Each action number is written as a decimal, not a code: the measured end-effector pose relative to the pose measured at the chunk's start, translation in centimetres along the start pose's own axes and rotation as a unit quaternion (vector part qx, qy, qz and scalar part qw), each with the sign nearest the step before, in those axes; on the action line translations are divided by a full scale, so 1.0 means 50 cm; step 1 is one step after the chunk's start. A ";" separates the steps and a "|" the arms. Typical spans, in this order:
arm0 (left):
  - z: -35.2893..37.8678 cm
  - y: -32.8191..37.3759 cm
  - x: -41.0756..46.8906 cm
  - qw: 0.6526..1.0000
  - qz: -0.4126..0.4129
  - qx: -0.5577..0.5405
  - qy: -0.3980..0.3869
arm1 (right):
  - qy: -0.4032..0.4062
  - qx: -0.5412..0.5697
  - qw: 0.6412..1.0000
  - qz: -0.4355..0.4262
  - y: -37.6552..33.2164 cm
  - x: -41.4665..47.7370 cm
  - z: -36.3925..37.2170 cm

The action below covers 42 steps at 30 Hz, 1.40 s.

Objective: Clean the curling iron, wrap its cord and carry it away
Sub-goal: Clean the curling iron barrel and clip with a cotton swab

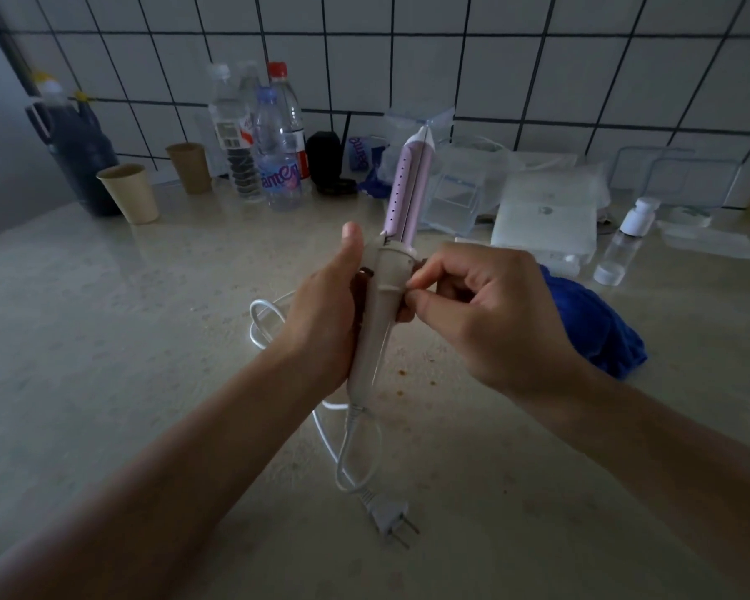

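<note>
Gripping the curling iron point(390, 270) upright above the bench point(105, 339) with the left hand point(321, 309) round the handle, pinching at its collar with the right hand point(486, 313) fingers point(421, 279). Worth keeping that grip steady and picking gently, leaving the loose cord point(356, 452) and plug point(386, 513) flat underneath. Behind, can't see into the two paper cups point(131, 192); looks like something dark low in one clear bottle point(234, 166), nothing in the small bottle point(624, 240).
</note>
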<state>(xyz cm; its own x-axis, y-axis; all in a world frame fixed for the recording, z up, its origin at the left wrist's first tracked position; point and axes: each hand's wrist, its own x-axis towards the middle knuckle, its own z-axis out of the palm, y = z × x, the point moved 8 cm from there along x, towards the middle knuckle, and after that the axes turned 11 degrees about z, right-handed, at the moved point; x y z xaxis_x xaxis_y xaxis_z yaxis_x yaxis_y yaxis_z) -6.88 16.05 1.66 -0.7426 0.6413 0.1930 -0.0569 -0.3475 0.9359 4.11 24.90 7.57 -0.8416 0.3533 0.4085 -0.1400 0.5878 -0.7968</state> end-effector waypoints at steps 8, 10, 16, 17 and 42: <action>0.016 -0.002 -0.008 0.998 -0.020 -0.054 -0.020 | 0.004 -0.006 1.000 -0.003 0.004 0.006 -0.011; 0.016 0.000 -0.009 0.998 -0.021 -0.058 -0.016 | -0.020 -0.013 1.000 -0.003 0.001 -0.003 0.010; 0.029 0.014 -0.005 0.989 -0.006 -0.141 -0.037 | 0.039 -0.009 0.999 0.006 0.006 0.018 -0.040; 0.030 0.014 -0.004 0.988 -0.004 -0.146 -0.042 | 0.019 -0.007 1.000 0.001 0.002 0.014 -0.030; 0.035 -0.004 -0.011 0.974 -0.076 -0.176 -0.122 | -0.027 -0.004 1.000 -0.016 -0.012 -0.003 0.003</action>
<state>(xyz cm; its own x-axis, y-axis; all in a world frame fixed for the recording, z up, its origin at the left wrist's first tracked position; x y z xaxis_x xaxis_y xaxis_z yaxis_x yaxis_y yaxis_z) -5.29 16.95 1.87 -0.5291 0.8325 0.1642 -0.4120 -0.4212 0.8080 4.25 24.36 7.90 -0.8632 0.2945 0.4100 -0.1644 0.6040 -0.7799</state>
